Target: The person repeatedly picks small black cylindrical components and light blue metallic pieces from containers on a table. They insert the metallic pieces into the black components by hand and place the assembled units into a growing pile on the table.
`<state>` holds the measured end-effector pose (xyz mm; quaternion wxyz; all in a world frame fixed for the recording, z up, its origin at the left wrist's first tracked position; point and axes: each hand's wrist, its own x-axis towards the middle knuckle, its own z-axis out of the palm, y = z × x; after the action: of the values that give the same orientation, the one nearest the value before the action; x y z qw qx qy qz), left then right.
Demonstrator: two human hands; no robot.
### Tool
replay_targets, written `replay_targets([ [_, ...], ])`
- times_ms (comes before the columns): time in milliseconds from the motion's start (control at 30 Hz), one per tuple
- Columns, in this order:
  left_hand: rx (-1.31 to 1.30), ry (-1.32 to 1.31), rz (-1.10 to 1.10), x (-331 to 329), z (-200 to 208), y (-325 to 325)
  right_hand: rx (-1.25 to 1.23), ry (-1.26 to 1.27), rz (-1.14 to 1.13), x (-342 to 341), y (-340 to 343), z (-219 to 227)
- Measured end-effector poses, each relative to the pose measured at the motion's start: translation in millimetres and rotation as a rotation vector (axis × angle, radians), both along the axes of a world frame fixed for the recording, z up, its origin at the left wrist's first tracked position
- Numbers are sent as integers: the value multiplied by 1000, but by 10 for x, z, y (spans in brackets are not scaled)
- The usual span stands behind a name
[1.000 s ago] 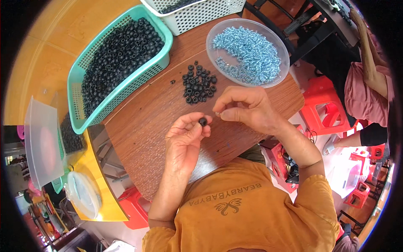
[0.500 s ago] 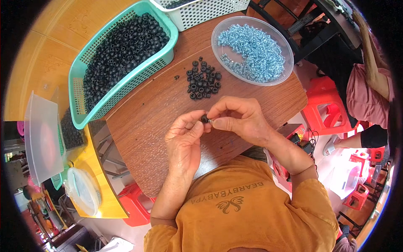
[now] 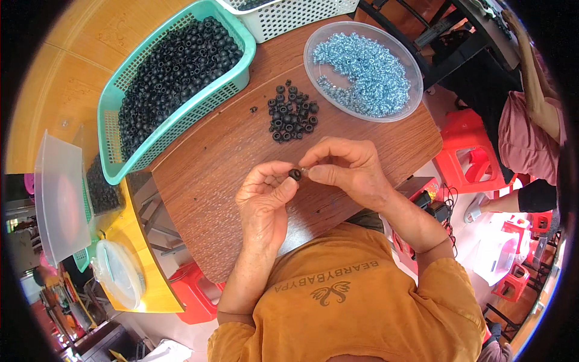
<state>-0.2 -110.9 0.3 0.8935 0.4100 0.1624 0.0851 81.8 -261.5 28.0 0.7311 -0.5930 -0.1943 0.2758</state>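
Note:
Between the thumb and fingers of my left hand (image 3: 262,196) is a small black ring-shaped part (image 3: 295,174), its round opening turned toward my right hand. My right hand (image 3: 353,172) pinches thumb to forefinger close beside that opening, on a tiny shiny piece (image 3: 304,172) mostly covered by the fingertips. Just beyond my hands, a loose pile of black ring-shaped parts (image 3: 292,114) lies on the brown wooden table (image 3: 211,199). To its right, a clear round tub (image 3: 416,96) holds many small shiny light-blue pieces (image 3: 374,72).
A turquoise basket (image 3: 193,117) full of black parts stands at the far left, with a white perforated basket (image 3: 289,25) behind. Red stools (image 3: 464,148) stand right of the table. Another person (image 3: 531,136) is at the right edge. Translucent lids (image 3: 60,199) are at the left.
The black part in my left hand has turned so its opening shows more clearly. My right fingertips have drawn slightly away from it.

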Motion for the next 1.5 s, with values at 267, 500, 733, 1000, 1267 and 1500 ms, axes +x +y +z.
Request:
replay_targets([
  [267, 113, -3, 46, -1, 74, -35, -34, 68, 30, 1, 9, -5],
  [500, 179, -16, 76, 5, 98, -55, -54, 109, 30, 3, 34, 10],
  [733, 194, -42, 63, 8, 86, -64, -98, 122, 15, 15, 55, -34],
  [1000, 195, -27, 51, 18, 53, -82, -132, 192, 18, 13, 62, -152],
  [1267, 334, -27, 48, 8, 64, -57, -188, 171, 52, 29, 106, -153],
  [1500, 133, 42, 77, 3, 7, 85, -308, -142, 15, 195, 248, -87],
])
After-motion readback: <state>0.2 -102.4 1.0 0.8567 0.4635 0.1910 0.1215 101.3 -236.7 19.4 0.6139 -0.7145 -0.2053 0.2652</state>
